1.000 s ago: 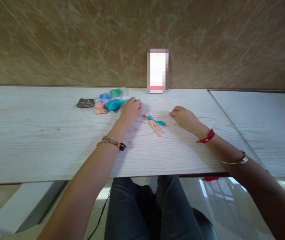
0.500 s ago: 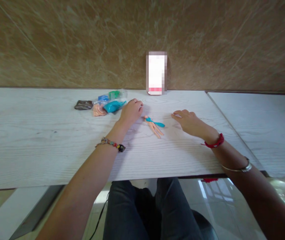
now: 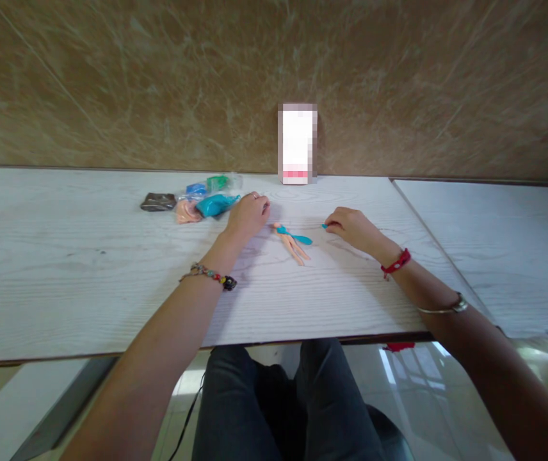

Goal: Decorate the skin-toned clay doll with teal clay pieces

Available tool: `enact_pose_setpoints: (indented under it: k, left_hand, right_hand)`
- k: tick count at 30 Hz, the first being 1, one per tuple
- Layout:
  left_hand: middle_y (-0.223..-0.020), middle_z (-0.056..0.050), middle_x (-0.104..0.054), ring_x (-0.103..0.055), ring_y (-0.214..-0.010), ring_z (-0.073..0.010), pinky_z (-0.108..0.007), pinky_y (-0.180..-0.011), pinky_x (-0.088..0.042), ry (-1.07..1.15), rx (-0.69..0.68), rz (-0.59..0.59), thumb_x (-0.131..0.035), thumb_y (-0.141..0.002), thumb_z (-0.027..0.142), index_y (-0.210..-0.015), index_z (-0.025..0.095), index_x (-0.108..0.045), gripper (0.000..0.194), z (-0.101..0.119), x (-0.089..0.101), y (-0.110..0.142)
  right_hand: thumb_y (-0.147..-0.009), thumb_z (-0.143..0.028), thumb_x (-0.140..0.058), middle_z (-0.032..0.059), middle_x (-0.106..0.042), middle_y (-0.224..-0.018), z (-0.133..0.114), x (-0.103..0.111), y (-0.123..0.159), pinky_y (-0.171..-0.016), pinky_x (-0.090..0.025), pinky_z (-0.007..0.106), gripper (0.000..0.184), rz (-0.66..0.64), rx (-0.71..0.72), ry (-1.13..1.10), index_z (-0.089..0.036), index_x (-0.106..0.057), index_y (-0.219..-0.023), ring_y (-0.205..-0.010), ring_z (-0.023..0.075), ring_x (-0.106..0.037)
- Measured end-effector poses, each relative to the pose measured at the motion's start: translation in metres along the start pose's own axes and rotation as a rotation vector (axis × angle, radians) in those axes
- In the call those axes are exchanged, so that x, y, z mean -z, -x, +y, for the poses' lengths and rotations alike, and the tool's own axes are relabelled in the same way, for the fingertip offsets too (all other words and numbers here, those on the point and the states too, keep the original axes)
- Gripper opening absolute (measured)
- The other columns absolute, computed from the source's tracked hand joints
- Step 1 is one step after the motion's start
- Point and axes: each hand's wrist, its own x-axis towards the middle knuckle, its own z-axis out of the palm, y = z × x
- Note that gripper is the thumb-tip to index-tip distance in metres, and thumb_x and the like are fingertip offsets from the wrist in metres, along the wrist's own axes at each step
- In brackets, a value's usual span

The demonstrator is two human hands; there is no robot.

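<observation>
Basically, dirs. are taken clock-style, centred on the gap betw. the two hands. At 12, the far side is filled by a brown marbled wall (image 3: 159, 83). Below it, the work is carried by a white wood-grain worktop (image 3: 86, 275), edge to edge. At 9, the L hand (image 3: 249, 216) is held low over it, fingers curled in; whether anything is gripped can't be told. At 3, the R hand (image 3: 353, 229) is held w/ thumb & fingers pinched together on a teal bit. At 12, a phone (image 3: 297, 144) is propped upright vs. the wall, its screen blurred out.

Betw. 9 & 10, just beside the L hand, a teal packet (image 3: 215, 205) is seen; farther out, a brown packet (image 3: 157, 202) & a peach packet (image 3: 188, 212). A green packet (image 3: 217, 183) is placed at 10, w/ a blue packet (image 3: 196, 189) next to it.

Just off 6, a small peach doll (image 3: 293, 246) is laid flat, untouched, its chest crossed by a teal strip (image 3: 298, 238) w/ a wider R end. Smallest: the teal bit (image 3: 324, 226), held at the R fingertips.
</observation>
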Motion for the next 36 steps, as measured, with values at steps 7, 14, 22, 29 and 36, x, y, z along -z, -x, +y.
enact_pose_setpoints:
  k: [7,14,22,29,36]
  left_hand:
    - [-0.096,-0.011,-0.062,-0.057,-0.092,-0.0212,-0.029,-0.079,-0.042,-0.043,-0.024,0.002,-0.040,-0.084,0.018,-0.093,0.012,-0.063,0.026,-0.004,-0.007,-0.003]
    - [-0.097,-0.010,-0.061,-0.057,-0.093,-0.0207,-0.029,-0.080,-0.042,-0.027,-0.012,0.006,-0.040,-0.084,0.017,-0.094,0.012,-0.063,0.025,-0.002,-0.005,-0.003]
    - [-0.097,-0.009,-0.061,-0.057,-0.093,-0.0204,-0.028,-0.078,-0.042,-0.002,0.013,0.017,-0.042,-0.084,0.018,-0.092,0.013,-0.063,0.024,-0.003,-0.007,-0.003]
    - [-0.097,-0.009,-0.061,-0.056,-0.094,-0.0206,-0.028,-0.079,-0.042,0.009,0.020,0.006,-0.042,-0.084,0.017,-0.093,0.013,-0.063,0.023,-0.003,-0.005,-0.003]
    - [-0.097,-0.011,-0.061,-0.056,-0.094,-0.0207,-0.029,-0.080,-0.042,-0.013,-0.006,-0.014,-0.041,-0.084,0.016,-0.095,0.011,-0.062,0.025,-0.004,-0.005,-0.002]
  right_hand:
    - [-0.091,-0.022,-0.042,0.0117,-0.064,-0.085,-0.009,0.001,0.000,-0.072,-0.041,0.028,0.029,-0.049,0.094,0.180,-0.009,-0.067,-0.084,-0.082,0.0193,-0.058]
    - [-0.084,-0.022,-0.055,0.0104,-0.062,-0.086,-0.006,-0.007,-0.007,-0.067,-0.042,0.029,0.017,0.049,-0.055,0.043,-0.010,-0.064,-0.089,-0.075,0.0183,-0.057]
    - [-0.087,-0.018,-0.048,0.0122,-0.064,-0.089,0.000,-0.015,-0.014,-0.078,-0.041,0.031,0.022,-0.008,0.173,0.101,-0.011,-0.068,-0.090,-0.087,0.0211,-0.056]
    - [-0.089,-0.017,-0.044,0.0118,-0.065,-0.085,-0.001,-0.019,-0.010,-0.075,-0.041,0.032,0.027,0.032,0.161,0.135,-0.011,-0.070,-0.087,-0.082,0.0208,-0.057]
    - [-0.088,-0.025,-0.048,0.0128,-0.061,-0.109,0.006,-0.016,0.005,-0.084,-0.044,0.036,0.028,0.017,0.135,-0.001,-0.017,-0.067,-0.106,-0.098,0.0225,-0.055]
